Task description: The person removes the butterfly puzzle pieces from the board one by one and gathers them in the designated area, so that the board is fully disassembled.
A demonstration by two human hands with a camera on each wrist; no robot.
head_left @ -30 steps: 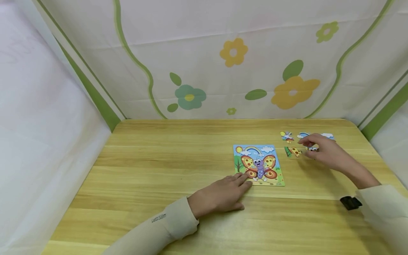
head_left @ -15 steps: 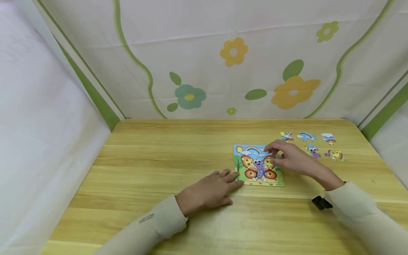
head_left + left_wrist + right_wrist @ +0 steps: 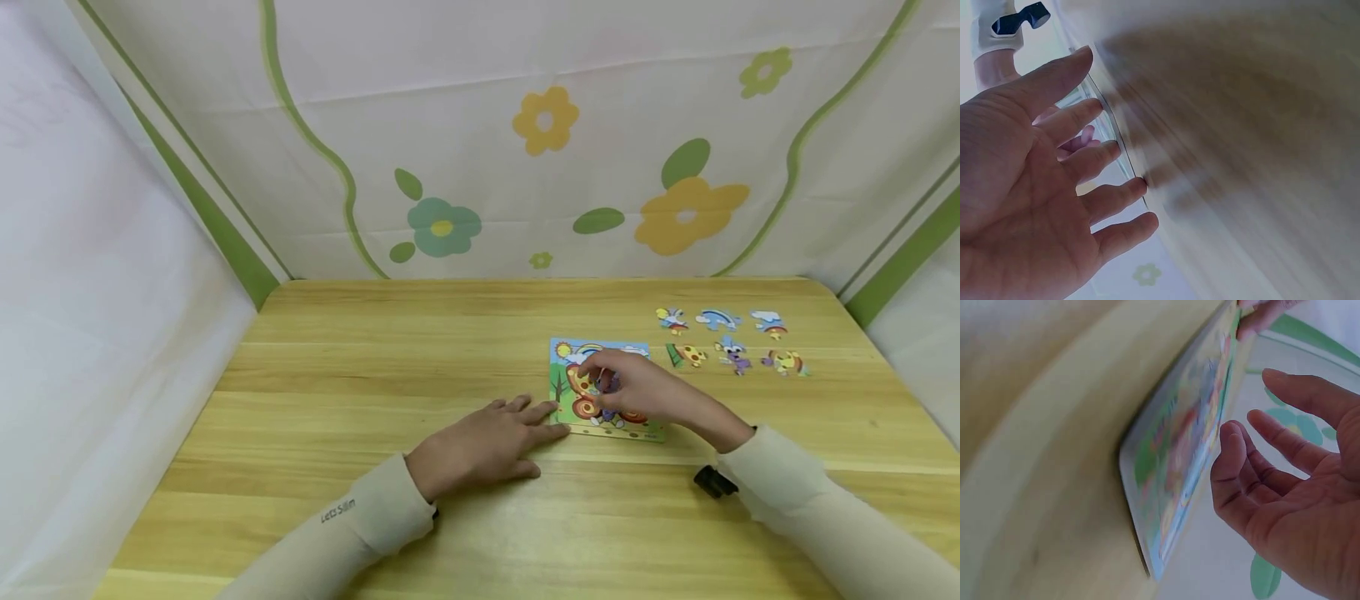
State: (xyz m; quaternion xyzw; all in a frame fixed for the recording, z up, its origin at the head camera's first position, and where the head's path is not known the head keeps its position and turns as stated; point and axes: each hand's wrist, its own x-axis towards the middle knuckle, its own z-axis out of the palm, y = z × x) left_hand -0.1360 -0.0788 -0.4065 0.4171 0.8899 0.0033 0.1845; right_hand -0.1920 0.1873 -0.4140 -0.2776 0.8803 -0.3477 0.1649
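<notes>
We work on a wooden tabletop point(image 3: 360, 392) with a butterfly puzzle board point(image 3: 564, 350) lying flat right of centre, and six loose cut-out pieces point(image 3: 731, 342) laid in two rows beyond it to the right, well apart from both hands.

To do this step well, in our judgement, we want the board kept from sliding by the left hand at its near left corner while the right hand works on the picture from above, so the right fingers should come down lightly and square to the surface, not from the side where they might tip the edge up.

Our left hand point(image 3: 480, 442) lies palm down on the tabletop, fingers straight and slightly spread, the fingertips point(image 3: 1138, 185) at the board's left edge; it holds nothing. Our right hand point(image 3: 637, 392) hovers over the middle of the board, covering the butterfly. In the right wrist view its fingers point(image 3: 1241, 462) are loosely bent and apart with nothing between them, just beside the board's face; we cannot tell whether they touch it.
</notes>
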